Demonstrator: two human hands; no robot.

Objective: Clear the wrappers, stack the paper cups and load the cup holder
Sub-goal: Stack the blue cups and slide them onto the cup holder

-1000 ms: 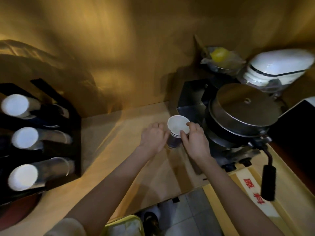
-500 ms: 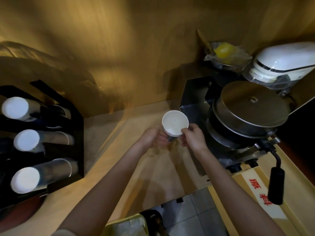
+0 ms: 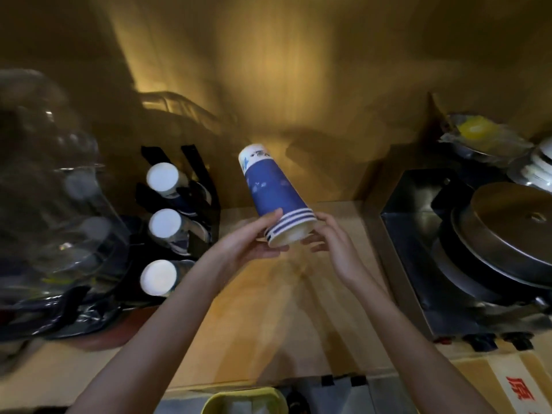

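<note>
My wooden tabletop point(image 3: 268, 318), pale and warmly lit, runs along the wall in front of me.

On it to my left stands the black cup holder point(image 3: 191, 210), three white cup ends showing one below another, with a dark crumpled plastic bag point(image 3: 68, 315) nearer my edge. To my right sits a metal machine point(image 3: 424, 249) with a round steel lid point(image 3: 513, 225).

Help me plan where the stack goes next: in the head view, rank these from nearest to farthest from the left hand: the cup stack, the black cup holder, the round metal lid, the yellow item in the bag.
1. Cup stack: held in the left hand.
2. Black cup holder: to its left.
3. Round metal lid: far right.
4. Yellow item in the bag: back right corner.
</note>
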